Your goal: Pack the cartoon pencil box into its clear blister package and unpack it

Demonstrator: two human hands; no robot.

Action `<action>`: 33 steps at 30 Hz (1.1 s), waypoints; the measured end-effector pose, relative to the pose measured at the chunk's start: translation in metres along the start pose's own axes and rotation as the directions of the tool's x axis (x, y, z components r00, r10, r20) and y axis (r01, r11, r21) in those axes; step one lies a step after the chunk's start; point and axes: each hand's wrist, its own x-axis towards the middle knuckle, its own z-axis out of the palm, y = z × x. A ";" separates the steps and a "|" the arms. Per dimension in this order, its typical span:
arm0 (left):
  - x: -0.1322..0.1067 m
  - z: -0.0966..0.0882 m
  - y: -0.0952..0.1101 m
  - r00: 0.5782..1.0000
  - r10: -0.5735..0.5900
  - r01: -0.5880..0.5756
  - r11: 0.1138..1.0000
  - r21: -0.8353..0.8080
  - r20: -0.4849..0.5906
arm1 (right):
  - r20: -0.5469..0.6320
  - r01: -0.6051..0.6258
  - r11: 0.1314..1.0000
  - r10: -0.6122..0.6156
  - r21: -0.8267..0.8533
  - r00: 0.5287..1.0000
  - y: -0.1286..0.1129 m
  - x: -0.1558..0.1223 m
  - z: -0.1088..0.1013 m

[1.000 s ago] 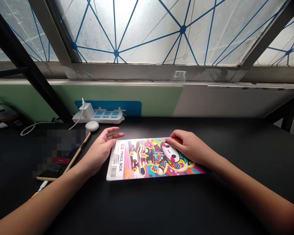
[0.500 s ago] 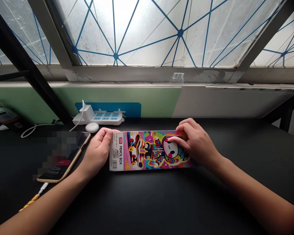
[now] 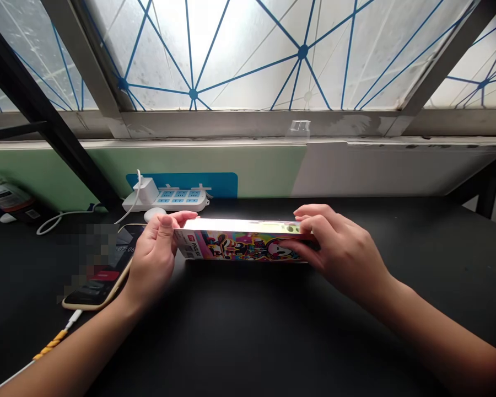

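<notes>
A long, flat pencil box with a bright cartoon print stands tipped up on its long edge on the black desk, its printed face turned toward me and its pale top side catching the light. My left hand grips its left end, thumb on top. My right hand grips its right end, fingers wrapped over the top edge and front face.
A phone in a tan case lies left of my left hand, with a charging cable trailing off. Behind stand a white power strip with a plugged charger, a small white oval object, and a bottle at far left.
The pencil box lay flat on the desk a second ago. Both hands took its ends and tipped it up onto its long edge, rotating the printed face toward me.
</notes>
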 end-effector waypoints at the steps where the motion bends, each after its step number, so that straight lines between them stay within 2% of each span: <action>1: 0.000 0.000 0.001 1.000 -0.005 0.005 1.000 -0.007 0.015 | 0.051 0.000 1.000 0.002 -0.025 0.999 -0.002 0.000 -0.004; 4: -0.001 -0.001 0.005 0.997 -0.003 0.002 1.000 0.021 0.081 | 0.172 0.018 0.998 -0.007 -0.061 0.985 -0.009 -0.001 -0.016; 8: -0.003 -0.005 0.004 0.993 0.019 -0.037 0.988 0.152 0.119 | 0.253 0.097 0.993 -0.076 -0.070 0.964 -0.019 -0.004 -0.024; 14: -0.004 -0.007 0.001 0.981 0.134 -0.170 0.944 0.284 0.140 | 0.394 0.236 0.966 -0.176 -0.108 0.902 -0.027 -0.008 -0.009; 17: -0.002 -0.004 0.001 0.970 0.090 -0.191 0.857 0.479 0.226 | 0.405 0.273 0.954 -0.204 -0.120 0.891 -0.028 -0.008 -0.001; 19: 0.000 -0.003 0.001 0.941 0.013 -0.221 0.779 0.587 0.337 | 0.410 0.278 0.952 -0.205 -0.126 0.889 -0.029 -0.009 0.002; 22: 0.002 -0.005 -0.001 0.849 -0.119 -0.318 0.661 0.679 0.514 | 0.422 0.279 0.952 -0.203 -0.124 0.883 -0.029 -0.011 0.003; 24: 0.002 -0.007 -0.002 0.795 -0.188 -0.367 0.607 0.705 0.576 | 0.437 0.266 0.957 -0.192 -0.114 0.879 -0.030 -0.013 0.002; 27: 0.001 -0.010 -0.003 0.772 -0.199 -0.410 0.570 0.712 0.604 | 0.456 0.227 0.972 -0.175 -0.061 0.873 -0.028 -0.013 0.000; 33: 0.001 -0.011 -0.005 0.757 -0.135 -0.468 0.570 0.675 0.640 | 0.489 0.082 0.993 -0.112 0.083 0.865 -0.016 -0.005 -0.004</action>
